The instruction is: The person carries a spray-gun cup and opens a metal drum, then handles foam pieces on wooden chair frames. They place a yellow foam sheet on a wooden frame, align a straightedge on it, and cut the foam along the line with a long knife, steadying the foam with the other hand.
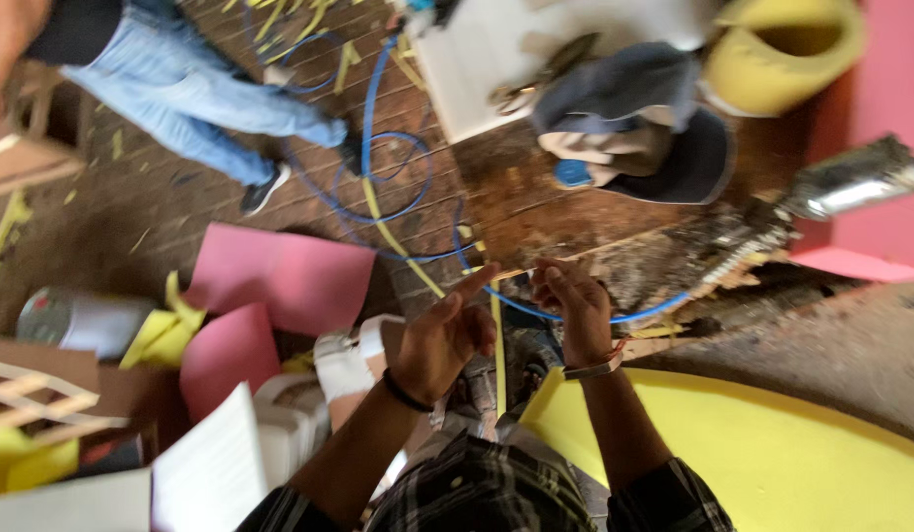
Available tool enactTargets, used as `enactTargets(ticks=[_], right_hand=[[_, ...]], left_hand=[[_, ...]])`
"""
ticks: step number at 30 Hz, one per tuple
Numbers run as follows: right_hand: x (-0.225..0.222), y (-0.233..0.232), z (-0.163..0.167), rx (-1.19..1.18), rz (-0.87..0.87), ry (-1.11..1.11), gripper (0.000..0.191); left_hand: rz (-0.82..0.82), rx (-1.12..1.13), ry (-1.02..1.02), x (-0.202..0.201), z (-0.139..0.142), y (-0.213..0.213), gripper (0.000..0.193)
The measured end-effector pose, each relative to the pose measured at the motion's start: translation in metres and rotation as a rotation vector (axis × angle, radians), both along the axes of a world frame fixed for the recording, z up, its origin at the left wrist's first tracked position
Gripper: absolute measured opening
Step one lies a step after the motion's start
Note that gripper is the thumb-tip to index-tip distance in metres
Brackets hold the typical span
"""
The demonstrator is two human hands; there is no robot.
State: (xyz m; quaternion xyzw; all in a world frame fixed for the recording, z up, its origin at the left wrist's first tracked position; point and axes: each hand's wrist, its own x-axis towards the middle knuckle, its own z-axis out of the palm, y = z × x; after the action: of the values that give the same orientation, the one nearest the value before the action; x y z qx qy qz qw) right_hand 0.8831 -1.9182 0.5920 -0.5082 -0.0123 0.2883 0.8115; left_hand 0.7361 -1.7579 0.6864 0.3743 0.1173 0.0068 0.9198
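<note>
Plaid sleeves (477, 493) at bottom centre, nearest the cam. Left hand (442, 330), centre frame, raised w/ index finger out and the others loosely curled, holding nothing. Right hand (573, 305) just beside it, fingers bunched; can't tell if they pinch the blue hose (536, 310) behind. Yellow foam sheet (772, 453) lower right.

Blue hose (398, 212), pink sheets (290, 276), yellow foam (772, 453), light-blue jeans (191, 108), plaid sleeves (664, 498).
</note>
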Motion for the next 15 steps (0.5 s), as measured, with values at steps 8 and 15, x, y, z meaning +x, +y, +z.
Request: enactTargets(ticks=[8, 15], right_hand=[[-0.063, 0.105, 0.078, 0.302, 0.504, -0.022, 0.041], [-0.119, 0.182, 0.083, 0.16, 0.987, -0.225, 0.048]], left_hand=[[0.295, -0.071, -0.091, -0.074, 0.006, 0.052, 0.082], [0.677, -0.045, -0.02, -0.179, 0.004, 0.066, 0.078]])
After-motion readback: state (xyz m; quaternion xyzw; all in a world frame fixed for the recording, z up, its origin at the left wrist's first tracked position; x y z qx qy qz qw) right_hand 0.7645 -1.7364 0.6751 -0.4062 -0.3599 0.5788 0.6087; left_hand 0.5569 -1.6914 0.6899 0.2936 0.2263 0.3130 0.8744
